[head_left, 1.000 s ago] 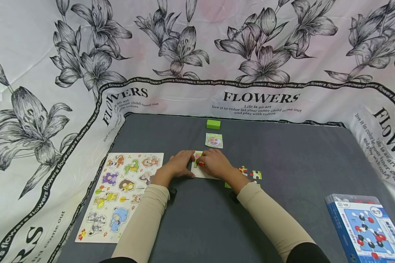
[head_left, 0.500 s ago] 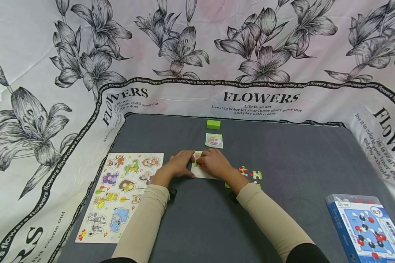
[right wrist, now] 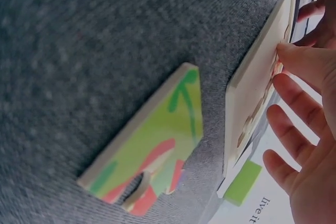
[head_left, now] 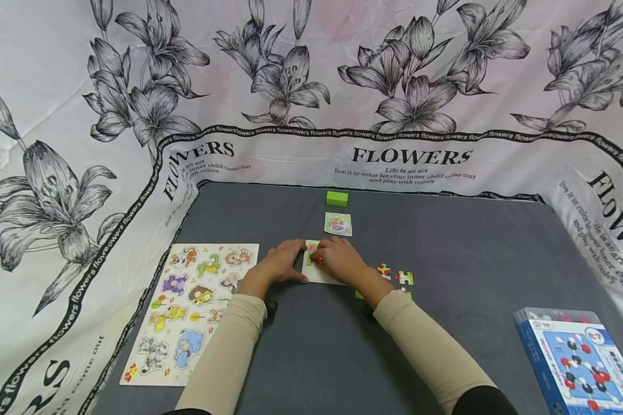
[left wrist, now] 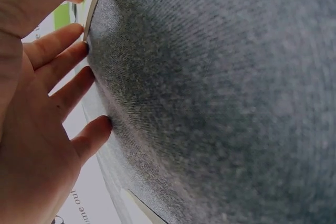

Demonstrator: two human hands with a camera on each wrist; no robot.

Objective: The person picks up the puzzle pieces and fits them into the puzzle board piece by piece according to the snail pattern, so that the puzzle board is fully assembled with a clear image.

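By the right wrist, loose puzzle pieces [head_left: 405, 278] lie on the grey tabletop [head_left: 311, 357]; one, seen close, is light green with red and darker green streaks, a straight pale side and a rounded notch. Beyond, between both hands, the thin puzzle board [head_left: 319, 275] lies flat, its bare surface smooth and cream. The left hand [head_left: 277, 264], fingers apart, touches its left edge. The right hand [head_left: 342, 262] covers part of a red piece [head_left: 318, 260] on the board; whether it pinches or presses cannot be told. Farther lie a picture card [head_left: 338, 223] and a bright green block [head_left: 337, 199].
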